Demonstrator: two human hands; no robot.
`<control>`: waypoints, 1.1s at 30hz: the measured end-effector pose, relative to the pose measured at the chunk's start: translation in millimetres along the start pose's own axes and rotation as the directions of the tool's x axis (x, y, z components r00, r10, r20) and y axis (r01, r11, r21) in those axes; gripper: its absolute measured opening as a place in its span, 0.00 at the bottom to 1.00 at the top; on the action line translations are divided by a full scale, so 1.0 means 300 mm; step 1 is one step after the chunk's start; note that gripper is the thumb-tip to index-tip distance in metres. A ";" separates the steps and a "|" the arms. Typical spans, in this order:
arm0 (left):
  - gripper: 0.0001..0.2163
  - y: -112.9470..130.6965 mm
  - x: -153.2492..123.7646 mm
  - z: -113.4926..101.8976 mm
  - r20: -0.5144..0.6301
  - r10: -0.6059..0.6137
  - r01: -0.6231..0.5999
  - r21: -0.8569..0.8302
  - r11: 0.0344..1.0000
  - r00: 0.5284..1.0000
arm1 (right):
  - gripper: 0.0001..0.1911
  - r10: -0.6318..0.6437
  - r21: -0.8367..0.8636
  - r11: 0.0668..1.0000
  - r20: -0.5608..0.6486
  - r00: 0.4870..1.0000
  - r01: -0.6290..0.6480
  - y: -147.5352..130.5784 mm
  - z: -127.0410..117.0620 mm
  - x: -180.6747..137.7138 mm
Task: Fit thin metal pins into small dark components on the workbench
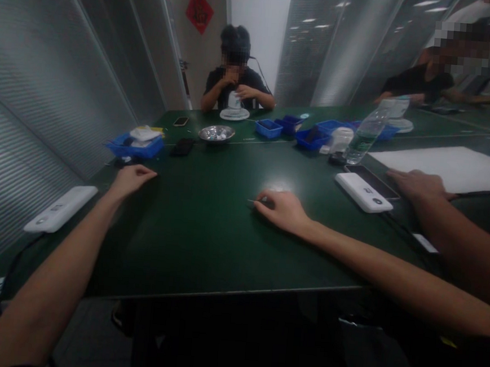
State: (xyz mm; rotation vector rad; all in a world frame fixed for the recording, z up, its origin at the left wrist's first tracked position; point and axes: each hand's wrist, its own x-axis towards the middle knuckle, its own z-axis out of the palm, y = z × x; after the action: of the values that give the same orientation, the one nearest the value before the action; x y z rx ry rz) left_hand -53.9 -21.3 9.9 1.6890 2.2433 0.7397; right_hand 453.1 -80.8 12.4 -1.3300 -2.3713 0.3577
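Observation:
My left hand [131,181] rests on the green table [190,230] at the left, thumb and fingers pinched together. Whatever it may hold is too small to make out. It is just in front of a blue tray [140,148] with crumpled white tissue [146,134] in it. My right hand [283,210] lies on the table right of the middle, its fingers closed on a thin, short rod [250,201] that sticks out to the left. The rod's other end is hidden in the fingers.
A metal bowl [216,134] with small pieces stands ahead. White power banks [363,192] lie at both sides. At right are a water bottle [365,133], several blue trays [268,129] and a neighbour's arm [457,228]. A person [236,75] works opposite with a white fan.

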 end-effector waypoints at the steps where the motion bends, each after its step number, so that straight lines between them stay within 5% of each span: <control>1: 0.16 0.054 -0.018 0.030 0.070 0.095 -0.092 -0.034 0.995 0.993 | 0.15 -0.021 0.014 1.000 0.001 1.000 0.021 0.001 0.001 0.000; 3: 0.17 0.191 -0.082 0.105 0.209 0.297 -0.270 -0.150 0.951 0.932 | 0.15 -0.074 0.045 0.996 0.004 0.997 0.074 0.001 0.002 -0.001; 6: 0.17 0.407 -0.230 0.224 0.362 0.568 -0.458 -0.347 0.818 0.739 | 0.15 -0.172 0.087 0.981 0.012 0.985 0.171 -0.004 0.000 -0.006; 8: 0.15 0.510 -0.326 0.285 0.388 0.694 -0.528 -0.455 0.717 0.606 | 0.14 -0.235 0.098 0.968 0.014 0.972 0.232 -0.008 -0.003 -0.010; 10: 0.13 0.562 -0.388 0.319 0.357 0.759 -0.574 -0.501 0.647 0.544 | 0.13 -0.277 0.093 0.957 0.019 0.961 0.274 -0.009 -0.004 -0.012; 33: 0.10 0.574 -0.423 0.313 0.359 0.789 -0.569 -0.551 0.610 0.498 | 0.15 -0.431 0.062 0.902 0.090 0.898 0.427 -0.009 0.008 -0.025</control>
State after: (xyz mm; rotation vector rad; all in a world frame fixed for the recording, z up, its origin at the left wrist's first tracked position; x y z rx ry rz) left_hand 171.6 -82.4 7.1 2.2197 0.8743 0.5990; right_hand 453.5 -88.8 9.8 -0.7478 -2.6384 0.3442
